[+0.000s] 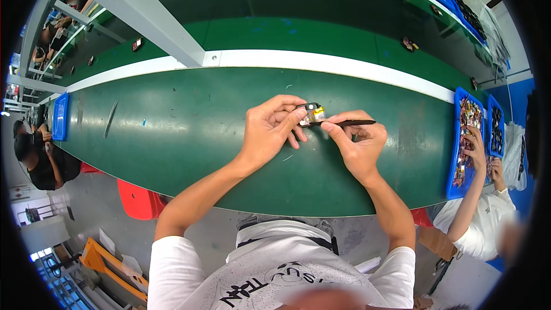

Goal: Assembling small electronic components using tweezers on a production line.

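Over the middle of the green table [229, 161], my left hand [267, 129] grips a small electronic device [313, 113] between thumb and fingers. Its casing is black, with silver and yellow parts showing inside. My right hand [363, 148] is closed around slim black tweezers [360, 122], which lie nearly level and point left. Their tip meets the near edge of the device, close to my left fingertips; the exact contact is too small to tell. Part of the device is covered by my left thumb and fingers.
Silver tweezers [111, 118] lie left on the table, beyond them a blue tray [59, 116]. At right, a co-worker's hand [475, 148] reaches into a blue tray [451, 186] of small parts. A white rail [321, 60] and a grey post [138, 14] border the conveyor behind.
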### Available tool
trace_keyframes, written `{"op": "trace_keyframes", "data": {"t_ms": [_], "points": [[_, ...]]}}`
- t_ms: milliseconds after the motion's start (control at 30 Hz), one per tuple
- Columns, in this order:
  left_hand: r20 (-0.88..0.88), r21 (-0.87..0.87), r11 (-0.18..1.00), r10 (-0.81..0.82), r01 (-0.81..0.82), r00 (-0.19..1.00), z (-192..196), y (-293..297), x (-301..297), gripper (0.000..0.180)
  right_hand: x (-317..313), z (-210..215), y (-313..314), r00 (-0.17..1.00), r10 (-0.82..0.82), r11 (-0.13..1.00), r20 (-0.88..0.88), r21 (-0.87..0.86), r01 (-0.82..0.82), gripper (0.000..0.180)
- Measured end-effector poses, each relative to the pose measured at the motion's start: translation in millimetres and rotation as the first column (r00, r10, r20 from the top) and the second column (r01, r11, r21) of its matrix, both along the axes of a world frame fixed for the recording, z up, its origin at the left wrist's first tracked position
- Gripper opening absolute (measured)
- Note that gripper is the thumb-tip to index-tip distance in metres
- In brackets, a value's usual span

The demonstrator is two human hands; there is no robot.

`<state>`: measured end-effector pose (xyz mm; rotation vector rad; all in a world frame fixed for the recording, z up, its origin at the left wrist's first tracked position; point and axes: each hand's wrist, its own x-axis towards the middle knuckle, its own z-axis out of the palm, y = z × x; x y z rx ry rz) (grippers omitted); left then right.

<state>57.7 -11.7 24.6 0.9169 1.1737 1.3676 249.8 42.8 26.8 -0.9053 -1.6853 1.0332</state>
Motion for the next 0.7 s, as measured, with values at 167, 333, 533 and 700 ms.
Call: {"op": "trace_keyframes", "data": {"t_ms": [167,333,533,700], "points": [[-0.009,-0.001,1.0,0.004,-0.004,1.0,0.0,-0.2,-3.4,0.02,-1.3,-0.1,-0.5,1.0,0.013,1.0,0.019,0.006,-0.013,0.01],[-0.016,-0.034,0.999,-0.023,0.022,1.0,-1.0,2.2,-4.7,0.02,-0.8,4.7,-0.3,0.999,0.027,0.998,0.028,-0.056,-0.025,0.012],[-0.003,-0.016,1.0,-0.009,0.009,1.0,-3.4,4.5,-10.2,0.019,0.2,0.5,2.1,0.999,0.038,0.996,-0.03,-0.08,-0.04,0.014],[0.004,-0.018,1.0,-0.025,0.025,1.0,-0.8,5.6,-9.7,0.02,-1.8,3.7,-0.1,0.998,0.051,0.999,0.022,0.006,-0.051,0.014]]}}
